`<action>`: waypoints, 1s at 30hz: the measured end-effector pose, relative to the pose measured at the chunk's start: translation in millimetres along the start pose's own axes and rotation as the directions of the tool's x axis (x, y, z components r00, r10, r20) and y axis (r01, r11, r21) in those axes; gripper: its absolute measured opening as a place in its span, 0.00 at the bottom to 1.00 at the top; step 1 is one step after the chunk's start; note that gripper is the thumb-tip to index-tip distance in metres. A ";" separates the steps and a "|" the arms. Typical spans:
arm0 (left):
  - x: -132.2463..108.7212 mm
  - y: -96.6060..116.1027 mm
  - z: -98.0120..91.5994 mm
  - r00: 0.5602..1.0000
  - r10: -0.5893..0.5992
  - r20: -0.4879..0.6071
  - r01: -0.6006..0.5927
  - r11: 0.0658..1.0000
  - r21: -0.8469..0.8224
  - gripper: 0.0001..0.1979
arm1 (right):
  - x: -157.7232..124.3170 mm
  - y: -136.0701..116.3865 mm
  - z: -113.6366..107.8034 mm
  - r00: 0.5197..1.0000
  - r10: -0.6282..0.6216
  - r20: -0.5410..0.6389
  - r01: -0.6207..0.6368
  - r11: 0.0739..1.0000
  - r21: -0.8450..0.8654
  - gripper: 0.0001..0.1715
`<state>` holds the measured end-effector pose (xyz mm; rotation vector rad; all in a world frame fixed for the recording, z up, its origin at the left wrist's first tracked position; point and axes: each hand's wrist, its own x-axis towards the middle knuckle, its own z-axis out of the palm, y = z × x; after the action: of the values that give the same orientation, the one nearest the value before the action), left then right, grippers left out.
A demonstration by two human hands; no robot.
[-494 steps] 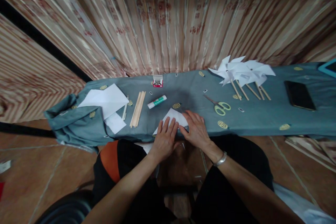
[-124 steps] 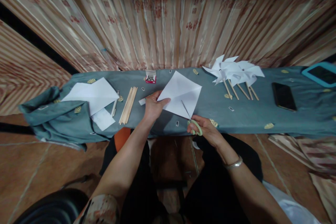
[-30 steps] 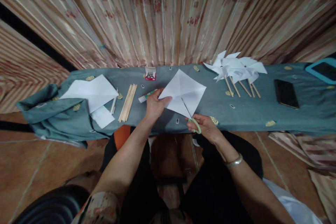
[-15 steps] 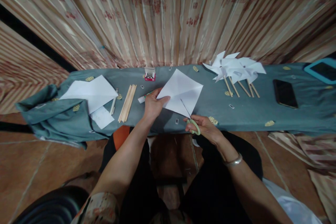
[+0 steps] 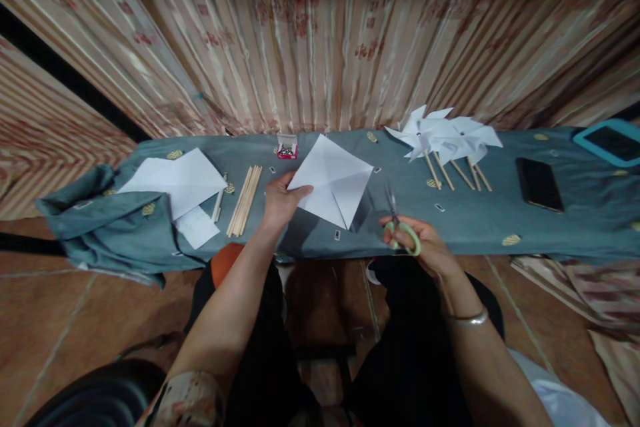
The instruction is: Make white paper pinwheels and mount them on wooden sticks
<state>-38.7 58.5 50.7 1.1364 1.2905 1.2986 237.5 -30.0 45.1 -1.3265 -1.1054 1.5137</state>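
Observation:
My left hand [image 5: 281, 200] pinches the left corner of a white paper square [image 5: 334, 177], thumb on top. Creases cross the sheet, and a cut runs in from its near corner. My right hand [image 5: 417, 239] grips the light green handles of a pair of scissors [image 5: 393, 203], their blades pointing away from me. The scissors are to the right of the sheet, apart from it. Just left of my left hand lies a bundle of wooden sticks [image 5: 245, 201]. Behind that hand stands a small red box [image 5: 287, 147] holding shiny metal pins.
Several white paper pinwheels [image 5: 445, 133] on sticks lie at the back right. Beyond them are a black phone [image 5: 540, 184] and a blue-framed tablet [image 5: 617, 141]. More white paper [image 5: 187, 177] and a pen [image 5: 218, 203] lie left on the green tablecloth [image 5: 475, 227]. A pleated curtain [image 5: 320, 40] hangs behind.
The scissors have come out of the paper and moved right with my right hand. My left hand has shifted the sheet slightly left. The cut at the near corner now shows.

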 end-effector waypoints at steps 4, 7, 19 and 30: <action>-5.0 0.9 1.6 0.982 -0.078 0.171 0.064 0.994 0.089 0.18 | 14.5 0.9 -9.6 0.912 -0.228 -0.340 0.228 0.973 -0.038 0.27; -9.8 1.9 5.6 0.948 -0.149 0.281 0.111 0.983 0.146 0.17 | 20.0 -1.9 -9.3 0.881 -0.297 -0.368 0.274 0.955 -0.114 0.28; -14.2 -8.7 12.9 0.905 -0.141 0.401 0.068 0.979 0.190 0.20 | 16.5 -1.2 8.0 0.955 -0.228 -0.189 0.175 0.949 -0.262 0.26; -25.6 2.7 26.7 0.919 -0.356 0.168 0.379 0.691 -0.615 0.23 | 36.7 -5.4 18.8 0.844 -0.283 -0.456 0.302 0.953 -0.032 0.26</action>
<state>-9.2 36.3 53.9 0.3790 0.8657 1.2516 215.0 4.7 41.3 -1.3246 -0.9123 0.9282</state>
